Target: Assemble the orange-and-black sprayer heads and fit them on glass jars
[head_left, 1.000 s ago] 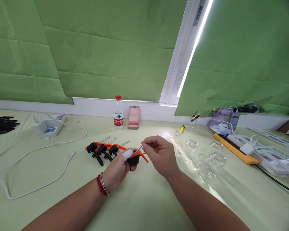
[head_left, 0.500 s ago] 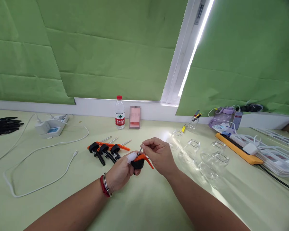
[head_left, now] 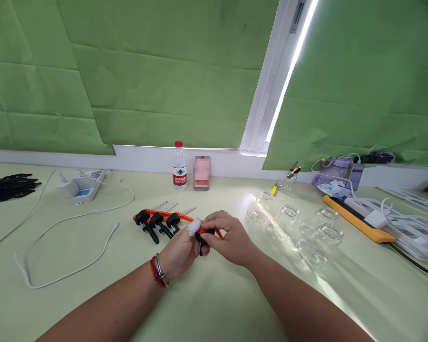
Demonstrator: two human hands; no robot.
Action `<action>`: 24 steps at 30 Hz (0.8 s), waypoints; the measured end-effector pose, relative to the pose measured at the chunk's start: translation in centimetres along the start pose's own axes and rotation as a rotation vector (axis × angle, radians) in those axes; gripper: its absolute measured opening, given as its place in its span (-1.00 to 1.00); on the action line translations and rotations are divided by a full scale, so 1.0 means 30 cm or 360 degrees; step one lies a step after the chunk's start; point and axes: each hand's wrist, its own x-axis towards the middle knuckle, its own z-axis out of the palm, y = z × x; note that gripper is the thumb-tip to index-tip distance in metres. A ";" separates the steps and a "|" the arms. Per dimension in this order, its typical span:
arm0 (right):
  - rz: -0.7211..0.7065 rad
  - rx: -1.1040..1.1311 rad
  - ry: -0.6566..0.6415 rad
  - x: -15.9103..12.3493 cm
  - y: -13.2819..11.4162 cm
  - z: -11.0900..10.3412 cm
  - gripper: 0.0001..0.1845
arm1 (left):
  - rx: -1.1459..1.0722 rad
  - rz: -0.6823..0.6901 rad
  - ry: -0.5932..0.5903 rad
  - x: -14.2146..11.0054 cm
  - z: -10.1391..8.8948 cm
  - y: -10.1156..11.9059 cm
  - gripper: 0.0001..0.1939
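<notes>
While the left hand point(head_left: 180, 251) curls around the black-and-orange piece point(head_left: 209, 238), its thumb in a white wrap point(head_left: 194, 227), the right hand point(head_left: 233, 237) closes on it from the other side, thumb and bent fingers pinching near the round black cap. The piece sits between both hands, just in front of the left fingertips. It looks light and stiff, probably smooth plastic; the cap seems the surest hold, the thin orange lever likelier to flex. Its black stem points down past the left fingers toward the wearer, the long axis apparently steep and slightly tilted (the upper end is covered), and the lever's tip juts rightward beneath the right hand. Beyond the left hand lie three similar pieces point(head_left: 156, 218), stems slanting nearer, metal rods pointing away; glass jars point(head_left: 288, 224) stand right of the right hand.
</notes>
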 end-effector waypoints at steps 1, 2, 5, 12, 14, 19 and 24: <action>-0.0023 -0.0039 -0.0050 -0.001 0.002 -0.003 -0.71 | -0.0030 0.0020 0.0022 0.000 0.001 0.000 -0.70; -0.0038 -0.0073 -0.0095 0.000 0.003 -0.007 -0.63 | -0.0054 0.0038 0.0043 0.000 0.002 0.000 -0.71; -0.0082 -0.0148 -0.0223 0.006 0.006 -0.029 -0.55 | -0.0039 0.0068 0.0034 0.000 -0.001 0.002 -0.71; -0.0206 -0.0186 -0.0626 0.020 0.012 -0.094 -0.66 | 0.0558 -0.0001 -0.0163 -0.008 -0.010 0.034 -0.69; -0.0224 -0.0225 -0.0706 0.015 0.016 -0.091 -0.67 | 0.0790 -0.0078 -0.0193 -0.008 -0.008 0.037 -0.74; -0.0250 -0.0251 -0.0704 0.017 0.035 -0.101 -0.57 | 0.0888 -0.0206 -0.0194 -0.001 -0.010 0.023 -0.83; 0.0215 -0.0350 0.0037 0.044 0.092 -0.194 -0.72 | 0.0659 0.0041 0.0276 0.030 -0.045 0.018 -0.76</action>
